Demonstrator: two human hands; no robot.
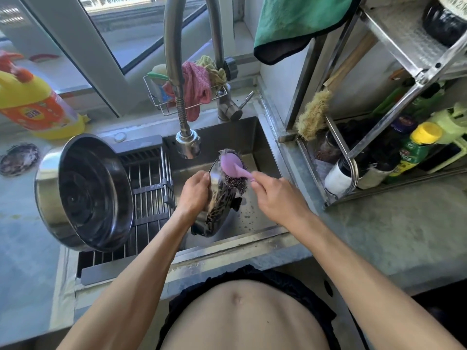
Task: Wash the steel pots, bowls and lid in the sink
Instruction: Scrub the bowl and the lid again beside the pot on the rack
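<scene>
My left hand (194, 192) grips the rim of a steel pot (214, 210) held on edge over the sink (255, 137), fingers curled over the top of the rim. The pot's outer wall carries dark, mottled scorch marks and faces my right side. My right hand (275, 195) pinches the pink handle of a scrubbing brush (232, 170), whose head is backed with a wad of steel wool. The brush head rests against the upper part of the pot, just below the tap's spray head (188, 145). I cannot tell whether water is running.

Landmark: the sink. The pot sits inside the basin, near its front wall. Droplets lie on the basin floor beside the pot. A dark slatted drain rack (149, 195) occupies the left part of the sink. A large steel bowl (86, 193) stands tilted on that rack, its open side turned towards the pot, its left edge over the worktop (22, 223). Behind the sink, the tap's base carries a wire caddy (161, 102) holding a pink cloth (197, 89) and other rags. Left of the sink, a yellow-and-orange detergent bottle (38, 104) stands on the worktop by the window. Right of the sink, a steel rack (404, 117) holds bottles and a bristle brush (313, 114). A green towel (298, 24) hangs above that rack's left end.
</scene>
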